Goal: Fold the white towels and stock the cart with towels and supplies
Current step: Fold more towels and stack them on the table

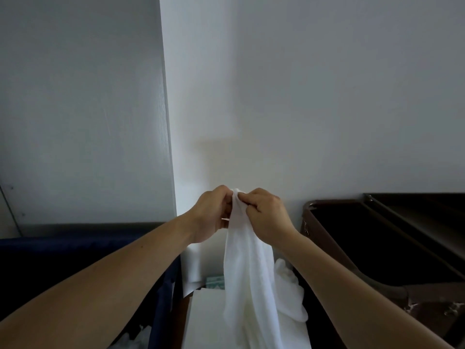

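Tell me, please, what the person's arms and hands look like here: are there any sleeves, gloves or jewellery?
Both arms are bare: no sleeve shows on the left forearm or the right forearm up to the frame's edge. The left hand and the right hand wear no gloves, and no watch or bracelet shows at either wrist.

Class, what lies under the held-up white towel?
Under the hanging towel, pinched by left hand and right hand, lie a crumpled white towel and a flat white surface; what its drape covers is hidden.
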Motion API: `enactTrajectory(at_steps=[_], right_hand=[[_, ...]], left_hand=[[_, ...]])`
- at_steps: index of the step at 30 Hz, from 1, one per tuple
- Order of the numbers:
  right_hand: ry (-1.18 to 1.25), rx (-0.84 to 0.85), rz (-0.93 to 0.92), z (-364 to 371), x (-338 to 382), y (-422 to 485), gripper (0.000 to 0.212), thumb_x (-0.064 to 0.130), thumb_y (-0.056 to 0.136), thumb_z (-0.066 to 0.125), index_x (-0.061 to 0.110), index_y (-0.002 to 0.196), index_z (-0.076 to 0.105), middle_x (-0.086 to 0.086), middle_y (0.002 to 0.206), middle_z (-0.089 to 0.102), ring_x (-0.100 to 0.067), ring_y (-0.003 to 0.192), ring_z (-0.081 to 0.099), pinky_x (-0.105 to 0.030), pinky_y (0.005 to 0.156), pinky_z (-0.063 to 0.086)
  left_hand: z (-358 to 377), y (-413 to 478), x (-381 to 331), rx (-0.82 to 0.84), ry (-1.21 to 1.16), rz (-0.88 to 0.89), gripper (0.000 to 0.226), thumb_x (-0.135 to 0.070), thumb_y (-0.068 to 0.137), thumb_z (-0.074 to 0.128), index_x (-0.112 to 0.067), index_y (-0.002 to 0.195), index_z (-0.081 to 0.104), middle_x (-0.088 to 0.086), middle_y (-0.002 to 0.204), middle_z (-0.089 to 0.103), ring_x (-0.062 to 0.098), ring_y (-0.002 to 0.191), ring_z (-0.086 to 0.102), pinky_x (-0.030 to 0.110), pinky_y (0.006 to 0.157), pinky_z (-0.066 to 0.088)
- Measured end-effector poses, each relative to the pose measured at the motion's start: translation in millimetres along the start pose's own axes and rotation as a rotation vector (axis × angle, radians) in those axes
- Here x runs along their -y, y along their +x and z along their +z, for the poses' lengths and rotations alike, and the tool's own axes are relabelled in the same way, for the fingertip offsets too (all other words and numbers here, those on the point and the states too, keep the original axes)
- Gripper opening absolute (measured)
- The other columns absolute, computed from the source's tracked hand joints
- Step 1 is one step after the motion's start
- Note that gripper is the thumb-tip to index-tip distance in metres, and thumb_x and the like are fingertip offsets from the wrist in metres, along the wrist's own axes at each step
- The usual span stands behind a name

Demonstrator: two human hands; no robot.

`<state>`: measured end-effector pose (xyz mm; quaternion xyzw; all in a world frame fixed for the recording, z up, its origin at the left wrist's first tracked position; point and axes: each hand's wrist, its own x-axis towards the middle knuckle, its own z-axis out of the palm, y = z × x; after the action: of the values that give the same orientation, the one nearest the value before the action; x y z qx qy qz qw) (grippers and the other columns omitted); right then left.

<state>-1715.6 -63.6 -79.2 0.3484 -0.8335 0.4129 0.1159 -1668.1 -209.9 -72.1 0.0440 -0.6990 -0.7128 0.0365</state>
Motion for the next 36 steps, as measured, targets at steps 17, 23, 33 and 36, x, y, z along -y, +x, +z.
enactTrajectory(at_steps=[17,23,33,36], right_hand=[[0.339,-0.013,0.063,-16.3,-35.7,17.3,0.028,0.016,0.074,0.067,0.037,0.093,0.067,0.011,0.088,0.07,-0.003,0.078,0.062,-0.022,0.077,0.05],[0.202,0.254,0.187,5.5,-50.9,20.0,0.029,0.031,0.083,0.077,0.006,0.082,0.061,0.0,0.074,0.058,-0.015,0.068,0.053,-0.035,0.066,0.044],[0.094,-0.061,0.064,-55.7,12.5,53.4,0.027,0.027,0.081,0.08,0.015,0.086,0.056,-0.001,0.081,0.062,-0.018,0.076,0.059,-0.031,0.063,0.047],[-0.05,-0.004,0.092,-64.0,13.8,51.9,0.032,0.031,0.077,0.083,0.014,0.084,0.058,-0.001,0.081,0.061,-0.024,0.079,0.059,-0.028,0.064,0.045]], left_hand=[[-19.6,-6.8,-10.2,0.022,0.211,0.117,0.025,-0.003,0.1,0.043,-0.008,0.092,0.067,0.001,0.083,0.069,0.014,0.078,0.065,0.029,0.075,0.055],[-15.4,7.2,-58.7,-0.242,0.076,0.282,0.038,-0.003,0.093,0.04,-0.018,0.058,0.045,-0.008,0.053,0.042,0.01,0.053,0.038,0.027,0.055,0.029],[-35.4,40.3,-85.0,-0.539,0.481,0.576,0.017,-0.026,0.101,0.043,-0.013,0.113,0.045,-0.009,0.092,0.052,0.009,0.08,0.052,0.024,0.065,0.043],[-42.1,41.4,-68.8,-0.606,0.591,0.558,0.017,-0.024,0.099,0.044,-0.01,0.107,0.048,-0.011,0.081,0.048,0.007,0.07,0.047,0.022,0.058,0.036]])
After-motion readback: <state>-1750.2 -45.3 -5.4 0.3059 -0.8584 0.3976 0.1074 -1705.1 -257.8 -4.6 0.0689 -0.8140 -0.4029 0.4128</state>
